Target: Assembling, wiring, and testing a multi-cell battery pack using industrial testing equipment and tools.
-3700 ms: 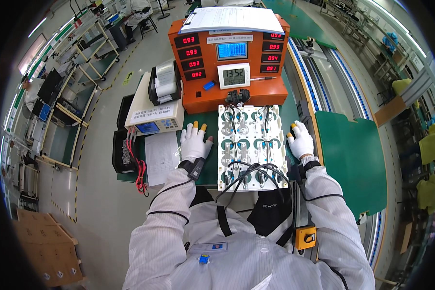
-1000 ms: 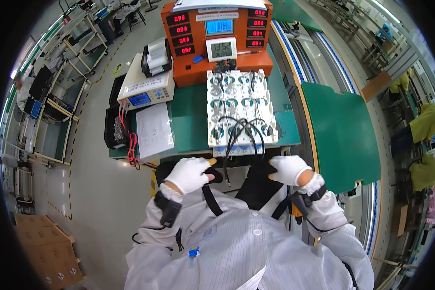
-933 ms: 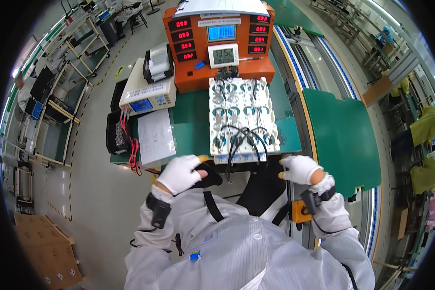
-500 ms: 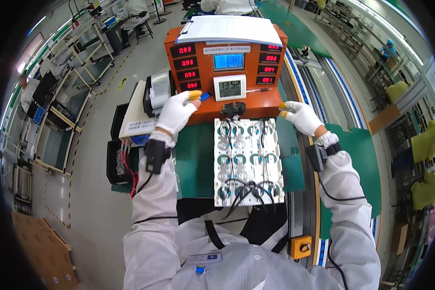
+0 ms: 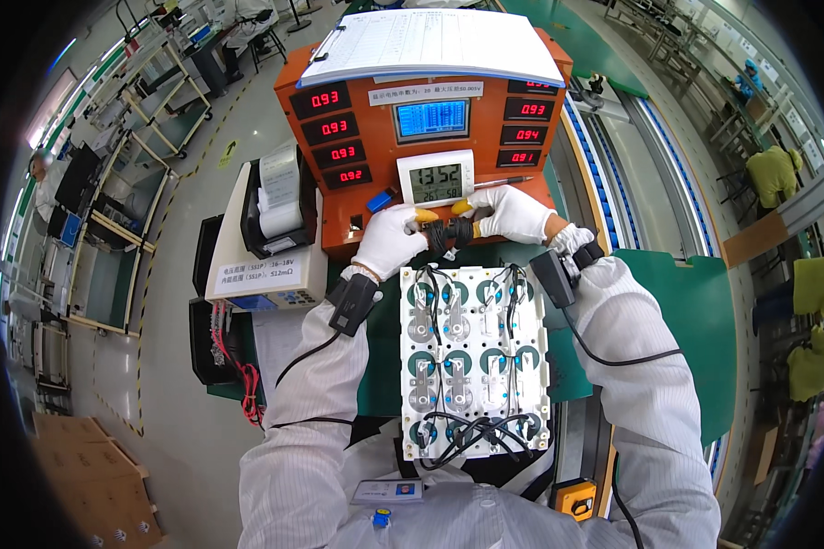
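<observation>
White-gloved, the two hands meet at the back of the green worktop [image 5: 386, 352], and from the head camera's view plenty of print surrounds them. Red digit readouts [image 5: 336, 125] run down both sides of the orange box [image 5: 383, 156], about a small blue screen [image 5: 432, 120] filled with rows; over that sits a white label strip [image 5: 426, 91] in black type. Below it stands a white digital clock [image 5: 437, 178]. Toward the worktop's left edge, the cream meter [image 5: 238, 229] wears a two-line label [image 5: 258, 274]. On the box top rests a clipboard with a printed form [image 5: 439, 41], too small to read.

Half a second ago the hands hung apart; now the left hand [image 5: 389, 240] pinches one end of the black connectors [image 5: 449, 236] and the right hand [image 5: 513, 212] has its fingers closed on the other end. How firmly, I can't tell. The connectors are just in front of the orange box, beyond the far end of the white battery module [image 5: 475, 357].

That module reaches the worktop's front edge, black cables looped over its near end. Bare green shows on both its sides, a strip toward the meter and another toward the right edge, where the roller conveyor [image 5: 613, 174] runs alongside. Between module and box, the gap is tight.
</observation>
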`<state>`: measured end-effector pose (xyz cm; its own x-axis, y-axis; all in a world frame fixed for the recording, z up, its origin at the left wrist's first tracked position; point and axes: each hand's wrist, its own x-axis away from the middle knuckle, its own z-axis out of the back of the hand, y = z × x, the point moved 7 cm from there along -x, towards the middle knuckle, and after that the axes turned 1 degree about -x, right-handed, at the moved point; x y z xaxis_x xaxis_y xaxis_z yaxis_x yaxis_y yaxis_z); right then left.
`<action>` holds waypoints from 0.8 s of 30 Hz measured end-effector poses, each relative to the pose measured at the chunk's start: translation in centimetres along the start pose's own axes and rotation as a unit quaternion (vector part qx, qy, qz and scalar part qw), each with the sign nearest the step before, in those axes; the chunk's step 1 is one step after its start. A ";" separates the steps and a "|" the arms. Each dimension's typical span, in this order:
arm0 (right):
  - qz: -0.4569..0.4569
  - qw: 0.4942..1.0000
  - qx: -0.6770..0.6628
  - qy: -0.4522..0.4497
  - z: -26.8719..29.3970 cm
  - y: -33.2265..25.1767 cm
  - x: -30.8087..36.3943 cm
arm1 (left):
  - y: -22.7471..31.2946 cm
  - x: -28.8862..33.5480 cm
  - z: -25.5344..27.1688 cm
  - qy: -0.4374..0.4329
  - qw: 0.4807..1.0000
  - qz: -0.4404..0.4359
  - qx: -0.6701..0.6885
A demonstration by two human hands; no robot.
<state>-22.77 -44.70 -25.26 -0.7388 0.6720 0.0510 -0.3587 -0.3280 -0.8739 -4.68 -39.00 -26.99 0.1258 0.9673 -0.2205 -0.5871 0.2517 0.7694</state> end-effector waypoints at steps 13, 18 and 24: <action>-0.009 0.996 0.052 -0.067 -0.2 -0.5 0.2 | -2.2 -0.3 -1.0 -0.002 0.998 0.020 0.066; -0.039 0.994 0.042 -0.098 0.1 0.6 1.2 | -1.5 -0.5 -1.4 -0.004 0.996 0.028 0.084; -0.031 0.996 0.025 -0.084 0.1 0.7 1.2 | -1.5 -0.4 -1.0 -0.009 0.997 0.034 0.069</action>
<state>-23.99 -44.14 -25.75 -0.7986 0.5719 0.1875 -0.4311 -0.3261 -0.8413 -4.66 -39.83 -28.71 0.1043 0.9824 -0.1548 -0.4795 0.1860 0.8576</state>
